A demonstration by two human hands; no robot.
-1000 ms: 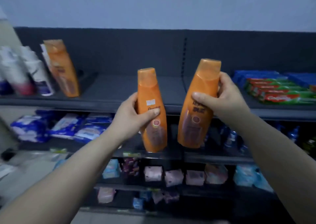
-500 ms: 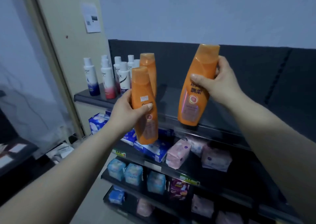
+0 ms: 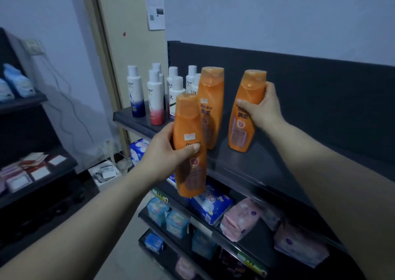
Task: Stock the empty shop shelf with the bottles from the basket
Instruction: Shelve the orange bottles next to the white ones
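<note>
Gripping a tall orange plastic bottle (image 3: 243, 130) with my right hand (image 3: 265, 108), fingers curled round its upper body, I hold its base at the dark shelf board (image 3: 256, 168) below my grip. My left hand (image 3: 164, 149) is wrapped round a second orange bottle (image 3: 188, 117), held off the front edge. A third orange bottle (image 3: 210, 100) stands between my hands.

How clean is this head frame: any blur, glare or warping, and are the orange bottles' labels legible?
Head view: dim, bluish light, no glare. The left-held bottle, gripped by the left hand, is smeared, its label unreadable. The right-held bottle in the right hand and the standing bottle are sharper, their print still soft. Wide-angle bend slants the top shelf and door frame.
</note>
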